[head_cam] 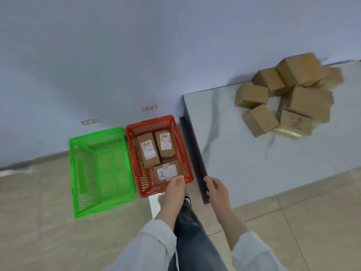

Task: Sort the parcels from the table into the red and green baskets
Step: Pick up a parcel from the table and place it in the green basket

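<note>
Wall labels, floor and a shoe

Two red-bordered labels stick low on the pale blue wall; below it lies the beige tiled floor, where a dark shoe shows.

You're looking at two glossy moulded-plastic lattice baskets, one green and one red. The parcels are matt brown cardboard, some with white paper labels and clear shiny tape. Your worktop has a smooth, pale marble-look finish, and the floor is smooth beige tile.
</note>
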